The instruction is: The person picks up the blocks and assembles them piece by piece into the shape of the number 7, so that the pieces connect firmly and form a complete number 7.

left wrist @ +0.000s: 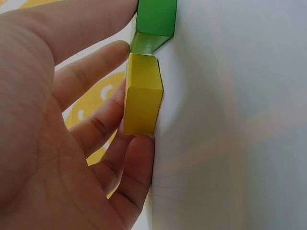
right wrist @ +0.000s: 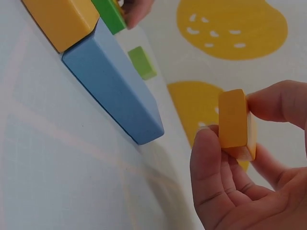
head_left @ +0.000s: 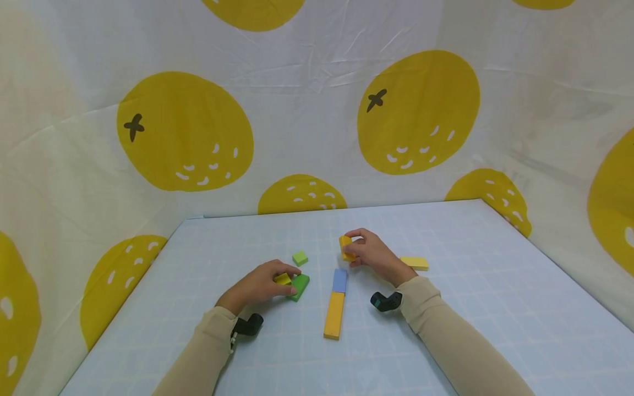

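In the head view my left hand [head_left: 262, 284] is curled round a green block [head_left: 300, 287] and a small yellow block [head_left: 283, 279] on the table. The left wrist view has the thumb at the green block [left wrist: 156, 19], with a fingertip under the lower end of the yellow block [left wrist: 143, 93]. My right hand [head_left: 371, 254] pinches an orange block [right wrist: 233, 119] between thumb and fingers, above the table. Closer to me than that hand, a blue block [head_left: 339, 281] lies end to end with a long orange block [head_left: 334, 316].
A small light green block [head_left: 300, 258] lies beyond the left hand. To the right, a yellow block [head_left: 414, 263] is partly covered by the right wrist. A white curtain [head_left: 307, 126] with yellow fruit prints stands behind and beside the pale checked table [head_left: 277, 363].
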Available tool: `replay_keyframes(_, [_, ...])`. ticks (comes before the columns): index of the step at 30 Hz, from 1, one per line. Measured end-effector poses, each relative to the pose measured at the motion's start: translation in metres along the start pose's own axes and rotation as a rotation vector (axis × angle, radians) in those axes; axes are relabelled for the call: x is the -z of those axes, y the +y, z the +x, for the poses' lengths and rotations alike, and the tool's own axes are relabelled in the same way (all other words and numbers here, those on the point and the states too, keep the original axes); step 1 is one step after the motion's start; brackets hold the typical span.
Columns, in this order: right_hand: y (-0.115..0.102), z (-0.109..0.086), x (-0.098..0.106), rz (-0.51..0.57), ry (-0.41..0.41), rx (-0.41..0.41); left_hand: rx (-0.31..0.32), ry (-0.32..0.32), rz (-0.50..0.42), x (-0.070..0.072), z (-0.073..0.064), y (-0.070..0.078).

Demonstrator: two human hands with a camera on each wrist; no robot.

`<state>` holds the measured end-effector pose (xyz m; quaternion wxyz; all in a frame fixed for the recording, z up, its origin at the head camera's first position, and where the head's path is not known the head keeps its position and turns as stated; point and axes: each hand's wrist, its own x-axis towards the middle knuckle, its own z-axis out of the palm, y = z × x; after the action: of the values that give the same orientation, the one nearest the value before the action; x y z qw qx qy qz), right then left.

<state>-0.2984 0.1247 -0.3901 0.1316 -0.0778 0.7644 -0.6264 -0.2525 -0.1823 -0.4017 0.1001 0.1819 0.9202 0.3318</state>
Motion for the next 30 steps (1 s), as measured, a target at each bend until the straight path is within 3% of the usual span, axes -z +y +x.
replay_keyframes(14, [0.0010, 0.0029, -0.0021, -0.004, 0.036, -0.009, 0.023, -0.002, 0.000, 0.0018, -0.0015, 0.0034])
replay_keyframes(30, [0.0033, 0.0075, -0.0008, -0.136, 0.042, -0.034, 0.026, 0.000, 0.016, -0.0014, 0.0003, 0.0033])
